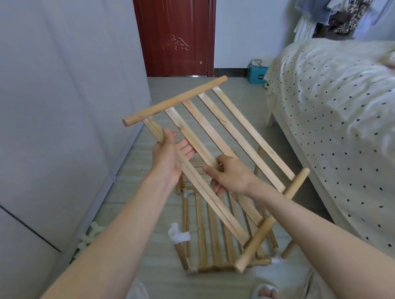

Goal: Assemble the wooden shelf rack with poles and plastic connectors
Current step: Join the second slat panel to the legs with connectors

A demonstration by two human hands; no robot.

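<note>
A slatted shelf panel (216, 134) is held in the air above the floor, tilted, between the two hands. It is made of five flat pale-wood slats fixed between two round dowel rails, one at the far end (175, 101) and one at the near end (272, 223). The outermost slat is grasped by the left hand (169, 155), thumb over the top and fingers underneath. A middle slat is pinched from above by the right hand (228, 174), its fingers curled round the wood.

Below, on the grey tiled floor (152, 256), a partly built frame (217, 231) is seen: another slatted shelf with short poles, joined at a corner by a white plastic connector (177, 235). The task is judged to be partway done; the held panel is not yet fitted. Loose cream connectors (92, 236) lie by the wall. A polka-dot bedspread (340, 122) is to the right.
</note>
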